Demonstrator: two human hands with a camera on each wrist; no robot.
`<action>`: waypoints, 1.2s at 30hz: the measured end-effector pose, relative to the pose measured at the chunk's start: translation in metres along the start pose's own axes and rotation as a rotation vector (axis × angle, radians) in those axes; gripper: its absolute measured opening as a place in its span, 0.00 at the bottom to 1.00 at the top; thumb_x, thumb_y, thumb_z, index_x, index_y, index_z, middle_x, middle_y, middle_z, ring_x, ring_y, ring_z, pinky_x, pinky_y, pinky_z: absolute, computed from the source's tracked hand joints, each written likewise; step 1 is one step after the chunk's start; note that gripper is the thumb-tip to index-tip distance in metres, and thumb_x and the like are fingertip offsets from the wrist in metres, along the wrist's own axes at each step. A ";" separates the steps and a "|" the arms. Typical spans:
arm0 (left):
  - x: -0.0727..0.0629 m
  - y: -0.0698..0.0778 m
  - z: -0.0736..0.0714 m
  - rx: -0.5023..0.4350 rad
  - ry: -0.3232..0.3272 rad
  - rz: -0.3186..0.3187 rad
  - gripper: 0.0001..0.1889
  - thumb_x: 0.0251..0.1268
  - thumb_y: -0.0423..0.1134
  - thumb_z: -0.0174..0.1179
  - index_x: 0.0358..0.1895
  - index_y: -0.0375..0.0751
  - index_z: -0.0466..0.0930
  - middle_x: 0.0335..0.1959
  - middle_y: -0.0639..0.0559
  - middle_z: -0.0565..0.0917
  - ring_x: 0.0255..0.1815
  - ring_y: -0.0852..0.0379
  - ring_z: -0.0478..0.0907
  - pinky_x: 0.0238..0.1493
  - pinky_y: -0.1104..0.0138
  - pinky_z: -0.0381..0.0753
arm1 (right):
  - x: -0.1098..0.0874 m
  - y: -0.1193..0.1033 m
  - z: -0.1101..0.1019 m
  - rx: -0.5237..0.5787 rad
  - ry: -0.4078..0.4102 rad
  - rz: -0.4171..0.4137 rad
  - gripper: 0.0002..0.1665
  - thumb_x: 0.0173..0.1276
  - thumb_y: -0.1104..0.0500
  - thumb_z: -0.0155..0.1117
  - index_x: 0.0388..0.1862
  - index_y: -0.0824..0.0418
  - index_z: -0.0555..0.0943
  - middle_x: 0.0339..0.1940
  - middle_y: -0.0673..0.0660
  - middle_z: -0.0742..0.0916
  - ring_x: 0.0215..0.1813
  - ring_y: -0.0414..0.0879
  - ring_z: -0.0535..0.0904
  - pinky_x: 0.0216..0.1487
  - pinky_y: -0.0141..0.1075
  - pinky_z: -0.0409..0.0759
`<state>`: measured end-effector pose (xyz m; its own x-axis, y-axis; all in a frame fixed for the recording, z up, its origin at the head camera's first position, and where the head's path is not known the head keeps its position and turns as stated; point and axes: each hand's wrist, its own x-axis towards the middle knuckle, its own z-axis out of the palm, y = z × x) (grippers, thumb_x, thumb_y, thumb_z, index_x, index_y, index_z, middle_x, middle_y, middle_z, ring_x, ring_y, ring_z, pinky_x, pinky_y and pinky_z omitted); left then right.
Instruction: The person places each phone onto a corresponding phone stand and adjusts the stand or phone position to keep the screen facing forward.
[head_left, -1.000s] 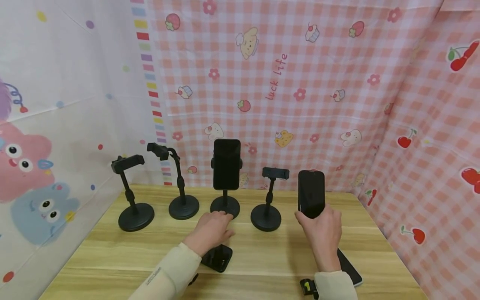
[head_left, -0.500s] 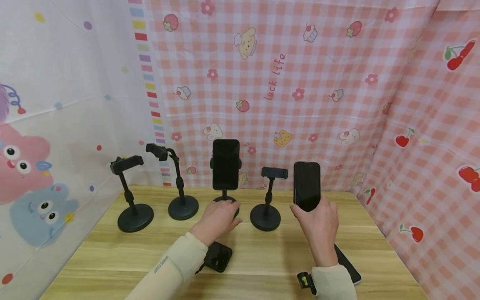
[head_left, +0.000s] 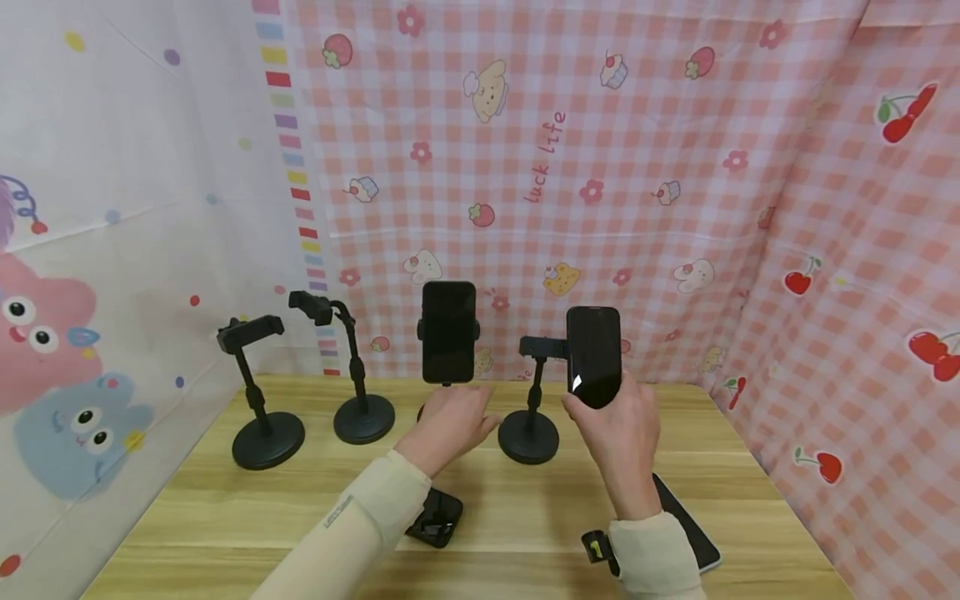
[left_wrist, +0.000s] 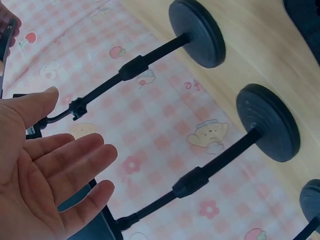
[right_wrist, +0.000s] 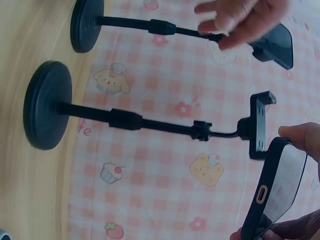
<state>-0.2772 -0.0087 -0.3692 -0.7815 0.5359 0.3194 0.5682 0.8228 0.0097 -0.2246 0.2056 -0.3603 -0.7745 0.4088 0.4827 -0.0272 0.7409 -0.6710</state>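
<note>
My right hand [head_left: 621, 433] grips a black smartphone [head_left: 594, 350] upright by its lower edges, thumb on the left side. The phone overlaps the right end of the clamp of a black phone stand [head_left: 534, 404] in the head view. From the right wrist, the phone [right_wrist: 280, 185] is close to the stand's clamp [right_wrist: 258, 126]. My left hand [head_left: 452, 427] hovers left of that stand, in front of another stand that holds a phone [head_left: 448, 332]. Seen from the left wrist, the left hand [left_wrist: 60, 175] has its fingers extended and holds nothing.
Two more black stands with bare clamps, one [head_left: 266, 437] at far left and one [head_left: 363, 417] beside it, stand on the wooden table [head_left: 517, 533]. A phone [head_left: 437, 518] lies below my left forearm, another [head_left: 686, 525] by my right sleeve. Patterned cloth [head_left: 600, 125] hangs behind.
My right hand has carried the phone left and up, to the clamp of the rightmost stand. My left hand has moved right and up, away from the phone on the table.
</note>
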 end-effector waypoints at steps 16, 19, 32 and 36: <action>0.028 0.010 -0.016 -0.152 0.116 -0.011 0.23 0.71 0.47 0.61 0.58 0.33 0.73 0.33 0.45 0.80 0.31 0.49 0.82 0.34 0.59 0.82 | 0.000 -0.032 0.017 0.040 0.006 -0.146 0.29 0.48 0.47 0.80 0.39 0.66 0.80 0.33 0.61 0.77 0.36 0.55 0.72 0.28 0.46 0.70; 0.033 0.010 -0.018 -0.205 0.113 -0.020 0.22 0.73 0.46 0.59 0.60 0.33 0.72 0.35 0.44 0.81 0.34 0.49 0.83 0.37 0.59 0.83 | 0.000 -0.035 0.020 0.042 -0.001 -0.150 0.30 0.48 0.46 0.80 0.40 0.66 0.80 0.33 0.61 0.77 0.36 0.55 0.72 0.28 0.47 0.71; 0.054 0.008 -0.017 -0.359 0.151 0.056 0.20 0.74 0.34 0.56 0.65 0.35 0.68 0.38 0.42 0.84 0.36 0.50 0.83 0.39 0.61 0.79 | -0.001 -0.040 0.028 0.005 0.011 -0.164 0.42 0.49 0.43 0.80 0.52 0.73 0.79 0.34 0.64 0.77 0.34 0.57 0.72 0.30 0.48 0.71; 0.056 0.008 -0.017 -0.361 0.153 0.072 0.12 0.74 0.33 0.55 0.56 0.36 0.73 0.36 0.43 0.83 0.36 0.50 0.82 0.37 0.61 0.79 | -0.001 -0.040 0.028 0.001 0.007 -0.156 0.43 0.50 0.43 0.79 0.53 0.73 0.78 0.34 0.65 0.76 0.33 0.57 0.71 0.30 0.48 0.72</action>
<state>-0.3117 0.0245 -0.3352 -0.7042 0.5334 0.4686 0.6957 0.6501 0.3056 -0.2404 0.1604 -0.3500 -0.7563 0.2928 0.5851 -0.1473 0.7951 -0.5883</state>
